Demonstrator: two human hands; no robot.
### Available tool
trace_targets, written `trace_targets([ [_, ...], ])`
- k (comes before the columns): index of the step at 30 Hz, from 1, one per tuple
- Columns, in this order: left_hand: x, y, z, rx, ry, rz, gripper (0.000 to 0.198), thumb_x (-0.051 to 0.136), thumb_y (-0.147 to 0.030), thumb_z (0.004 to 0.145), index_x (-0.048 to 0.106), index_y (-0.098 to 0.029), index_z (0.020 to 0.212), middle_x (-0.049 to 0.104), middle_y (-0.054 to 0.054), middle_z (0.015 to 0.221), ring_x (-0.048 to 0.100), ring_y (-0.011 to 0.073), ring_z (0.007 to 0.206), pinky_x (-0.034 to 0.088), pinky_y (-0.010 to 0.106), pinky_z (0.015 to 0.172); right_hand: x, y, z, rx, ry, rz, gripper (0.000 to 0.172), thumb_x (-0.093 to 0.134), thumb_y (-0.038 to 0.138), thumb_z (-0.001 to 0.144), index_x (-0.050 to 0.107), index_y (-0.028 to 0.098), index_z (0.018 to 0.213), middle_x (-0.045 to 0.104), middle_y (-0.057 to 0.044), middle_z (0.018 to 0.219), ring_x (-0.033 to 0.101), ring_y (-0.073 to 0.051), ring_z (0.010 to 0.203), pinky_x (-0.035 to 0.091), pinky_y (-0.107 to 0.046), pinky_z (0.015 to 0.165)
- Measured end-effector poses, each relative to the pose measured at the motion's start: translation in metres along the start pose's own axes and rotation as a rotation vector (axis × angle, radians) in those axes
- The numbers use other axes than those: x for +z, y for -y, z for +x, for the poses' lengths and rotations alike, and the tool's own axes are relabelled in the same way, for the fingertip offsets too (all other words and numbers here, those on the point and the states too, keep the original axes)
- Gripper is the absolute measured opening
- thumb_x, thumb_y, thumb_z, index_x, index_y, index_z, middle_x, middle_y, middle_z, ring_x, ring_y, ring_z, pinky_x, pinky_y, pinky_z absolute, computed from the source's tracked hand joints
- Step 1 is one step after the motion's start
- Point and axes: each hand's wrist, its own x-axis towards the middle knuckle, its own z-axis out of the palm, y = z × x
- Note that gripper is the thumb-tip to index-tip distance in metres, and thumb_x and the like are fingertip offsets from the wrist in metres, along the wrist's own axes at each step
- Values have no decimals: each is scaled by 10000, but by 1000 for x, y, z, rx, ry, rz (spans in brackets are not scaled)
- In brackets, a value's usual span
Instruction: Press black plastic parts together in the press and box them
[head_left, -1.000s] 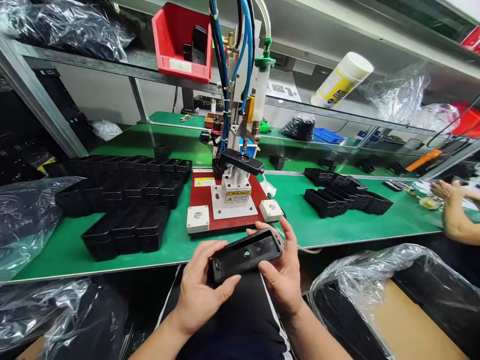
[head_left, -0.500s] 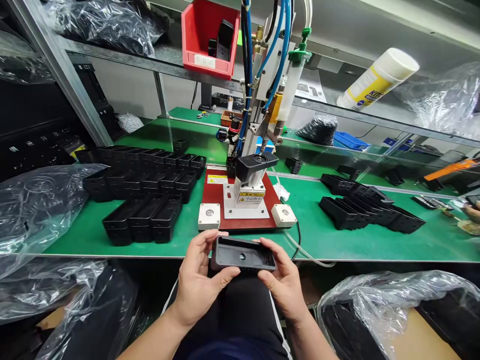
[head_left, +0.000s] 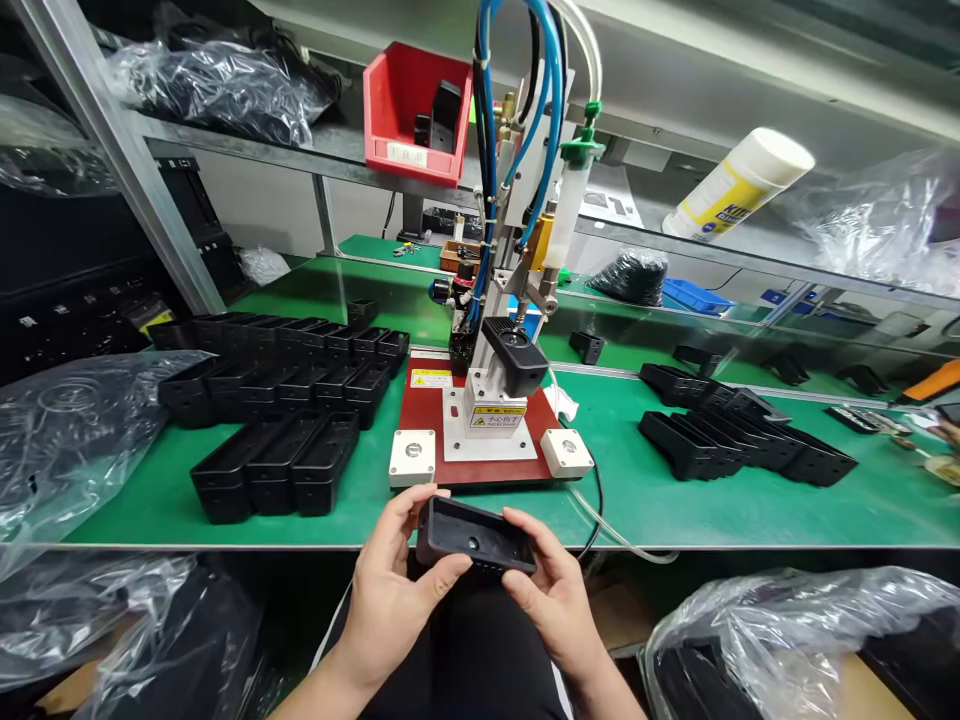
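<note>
A black plastic housing point(head_left: 487, 535), an open rectangular shell with a small hole in its floor, is held level just in front of the bench edge. My left hand point(head_left: 401, 585) grips its left end, thumb on the near wall and fingers behind. At the other end my right hand point(head_left: 551, 585) pinches it the same way. Beyond them stands a pneumatic dispensing machine point(head_left: 495, 405) on a red base, with a white button box on each side. Another black housing point(head_left: 517, 357) sits tilted on its fixture, below the nozzle.
Rows of black housings point(head_left: 274, 455) fill the bench's left side; more housings point(head_left: 750, 435) lie stacked at right. A red bin point(head_left: 416, 115) and a spray can point(head_left: 739, 185) are on the shelf. Plastic-wrapped boxes point(head_left: 802, 635) stand below the bench. A co-worker's hand shows at far right.
The housing on the fixture has swung round, its near end now pointing toward me and to the right. Both hands keep their grip on the held housing, and the view has tilted up slightly.
</note>
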Motion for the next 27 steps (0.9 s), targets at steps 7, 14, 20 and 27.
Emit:
trace_targets([
  [7,0,5,3,-25,14,28,523,757,-321,769,537,-270,1242,637,58,1225,617,198,1136,514,225,956,-5,-6,2,4,-2,-25,458,762,455,803,633,339,1227,617,-40,1248,570,-211,1165,468,-266,994],
  [14,0,13,2,12,45,110,523,704,-362,820,498,-277,1293,617,65,1247,600,210,1164,509,258,974,-10,-6,4,-79,-4,-124,448,740,464,823,626,329,1235,601,-53,1239,574,-216,1152,489,-267,968],
  [20,-3,-9,38,359,176,333,487,605,-369,894,456,-275,1348,574,91,1273,552,243,1192,454,372,1032,-18,39,36,-397,55,-415,398,694,396,880,598,309,1256,600,-62,1222,548,-231,1162,474,-322,985],
  [27,24,-66,172,753,222,430,360,487,-404,939,547,-203,1233,583,107,1209,524,235,1152,402,398,1029,-18,111,135,-762,-74,-611,323,690,298,878,619,272,1192,603,-71,1188,554,-245,1131,449,-409,995],
])
